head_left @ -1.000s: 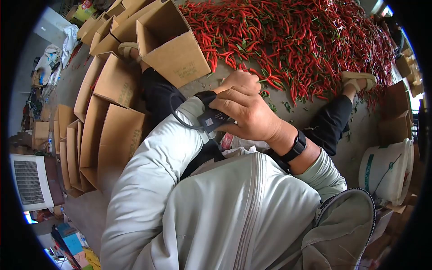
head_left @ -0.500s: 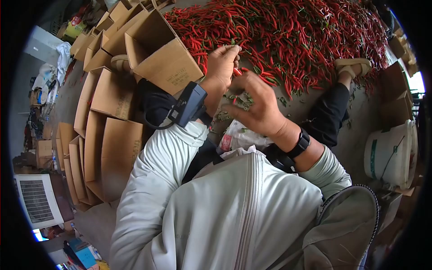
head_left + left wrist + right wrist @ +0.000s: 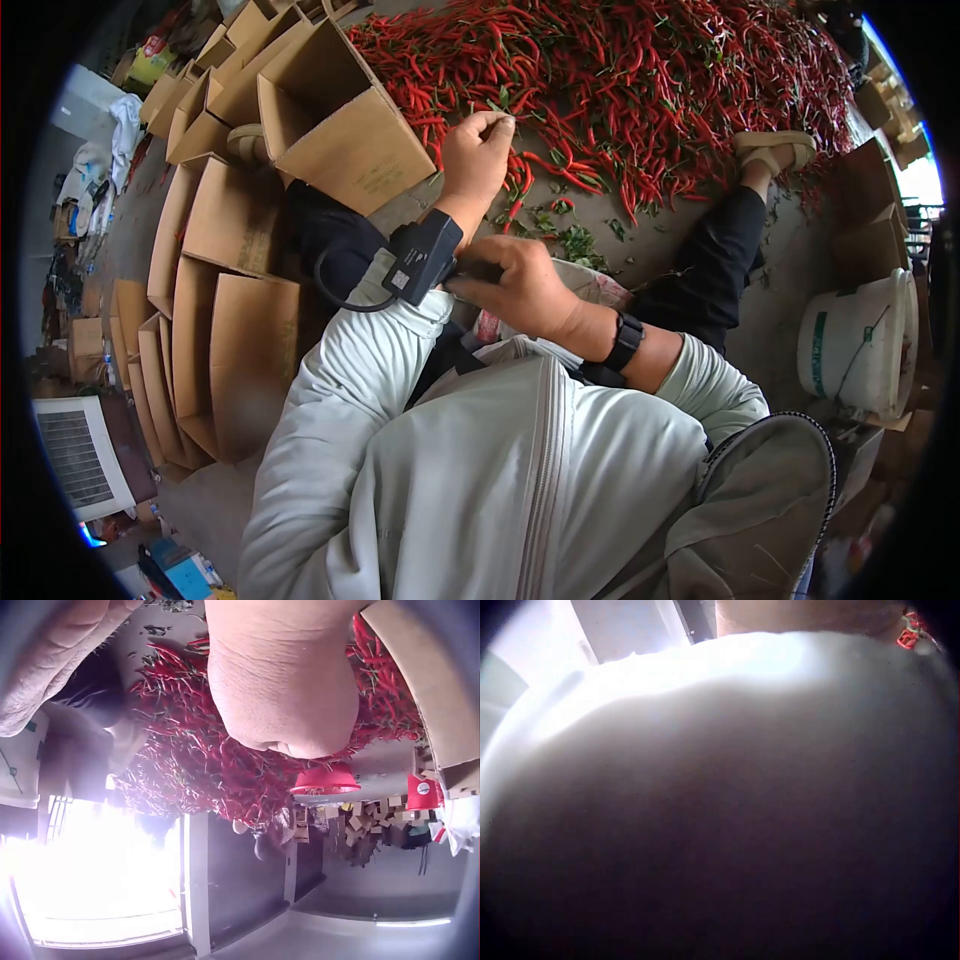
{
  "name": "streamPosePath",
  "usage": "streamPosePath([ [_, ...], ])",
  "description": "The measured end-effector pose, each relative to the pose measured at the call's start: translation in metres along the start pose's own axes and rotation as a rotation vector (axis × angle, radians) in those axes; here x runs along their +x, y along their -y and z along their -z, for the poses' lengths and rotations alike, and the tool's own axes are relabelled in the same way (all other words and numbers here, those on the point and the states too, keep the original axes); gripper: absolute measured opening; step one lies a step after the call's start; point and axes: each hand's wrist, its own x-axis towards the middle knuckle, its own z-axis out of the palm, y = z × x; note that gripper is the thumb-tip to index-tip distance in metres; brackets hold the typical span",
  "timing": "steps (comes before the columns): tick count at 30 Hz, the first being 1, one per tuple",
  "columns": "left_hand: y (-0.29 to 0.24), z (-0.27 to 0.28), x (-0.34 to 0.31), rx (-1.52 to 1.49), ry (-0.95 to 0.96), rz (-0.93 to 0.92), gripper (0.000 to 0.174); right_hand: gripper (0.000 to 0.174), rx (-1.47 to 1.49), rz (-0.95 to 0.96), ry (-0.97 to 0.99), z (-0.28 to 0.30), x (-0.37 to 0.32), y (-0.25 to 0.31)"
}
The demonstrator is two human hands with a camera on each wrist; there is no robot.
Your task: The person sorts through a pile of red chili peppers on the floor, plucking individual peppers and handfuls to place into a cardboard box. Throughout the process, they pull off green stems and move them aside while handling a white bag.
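Observation:
My left hand (image 3: 475,165) is raised in front of the pepper heap, fingers curled and thumb tip against the index finger, with nothing visibly held. In the left wrist view this hand (image 3: 285,690) looks like a rounded fist. A black camera box (image 3: 422,262) with a cable is strapped on the left wrist. My right hand (image 3: 530,290) has its bent fingers and thumb at the inner side of that wrist, by the strap; whether they grip it is unclear. Pale, blurred material (image 3: 720,787) fills most of the right wrist view.
Red peppers (image 3: 640,110) cover the floor ahead. Open cardboard boxes (image 3: 355,155) stand at the left, and a white bucket (image 3: 850,345) at the right. Green leaves (image 3: 580,245) lie near my hands. A red basin (image 3: 326,780) shows in the left wrist view.
My right hand first left the left wrist, opened, then came back to it. My left hand rose and turned, its thumb now against the index finger. The view shifted slightly.

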Motion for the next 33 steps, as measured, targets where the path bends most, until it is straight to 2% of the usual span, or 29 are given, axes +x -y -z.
streamPosePath([
  [2,0.010,0.001,0.003,0.027,-0.004,-0.011,0.018,0.026,-0.037,0.008,-0.013,-0.002,0.001,-0.004],
  [5,0.017,0.001,0.002,-0.055,-0.037,0.045,0.015,0.022,0.090,-0.099,0.143,0.000,0.004,-0.004],
  [6,0.019,0.001,0.001,-0.057,-0.035,0.046,0.015,0.022,0.088,-0.102,0.141,0.000,0.006,-0.006],
  [8,0.023,0.001,-0.001,-0.237,-0.072,0.141,0.014,0.015,0.150,-0.140,0.206,-0.001,0.007,-0.014],
  [12,0.036,0.007,-0.010,-0.083,-0.021,0.137,0.011,0.012,0.187,-0.089,0.204,-0.006,0.008,-0.035],
  [14,0.047,0.013,-0.014,-0.092,0.001,0.163,0.016,0.013,0.154,-0.099,0.235,-0.005,0.008,-0.042],
  [15,0.050,0.019,-0.017,-0.279,0.026,0.284,0.024,0.013,0.152,-0.115,0.248,-0.004,0.009,-0.050],
  [16,0.052,0.025,-0.020,-0.470,0.050,0.401,0.033,0.014,0.054,-0.045,0.266,0.000,0.011,-0.061],
  [17,0.053,0.034,-0.029,-0.533,0.127,0.461,0.045,0.015,-0.043,0.024,0.288,0.005,0.014,-0.071],
  [18,0.058,0.041,-0.035,-0.548,0.112,0.476,0.045,0.016,-0.154,-0.039,0.291,0.017,0.020,-0.077],
  [19,0.065,0.048,-0.041,-0.668,0.169,0.600,0.043,0.018,-0.238,-0.049,0.237,0.027,0.030,-0.095],
  [20,0.073,0.055,-0.045,-0.794,0.222,0.723,0.040,0.021,-0.220,-0.367,0.187,0.040,0.039,-0.111],
  [21,0.090,0.065,-0.048,-0.921,0.386,0.811,0.031,0.020,-0.335,-0.326,0.090,0.053,0.051,-0.130],
  [22,0.102,0.065,-0.054,-0.942,0.363,0.822,0.031,0.020,-0.450,-0.279,-0.005,0.065,0.063,-0.149],
  [24,0.120,0.062,-0.067,-0.969,0.319,0.927,0.020,0.024,-0.556,-0.379,-0.094,0.082,0.091,-0.174],
  [26,0.130,0.056,-0.067,-0.923,0.259,0.945,0.017,0.025,-0.699,-0.185,-0.151,0.088,0.113,-0.193],
  [27,0.129,0.054,-0.063,-0.711,0.312,0.896,0.018,0.026,-0.927,-0.109,-0.113,0.091,0.123,-0.208],
  [28,0.129,0.053,-0.060,-0.494,0.365,0.846,0.019,0.025,-0.976,-0.140,-0.048,0.092,0.131,-0.221],
  [29,0.133,0.053,-0.056,-0.407,0.391,0.812,0.020,0.025,-1.059,-0.222,-0.007,0.093,0.133,-0.232],
  [30,0.135,0.053,-0.052,-0.412,0.377,0.830,0.020,0.024,-1.145,-0.303,0.030,0.092,0.137,-0.235],
  [33,0.132,0.052,-0.042,-0.451,0.204,0.747,0.017,0.023,-1.214,-0.306,0.016,0.092,0.142,-0.240],
])
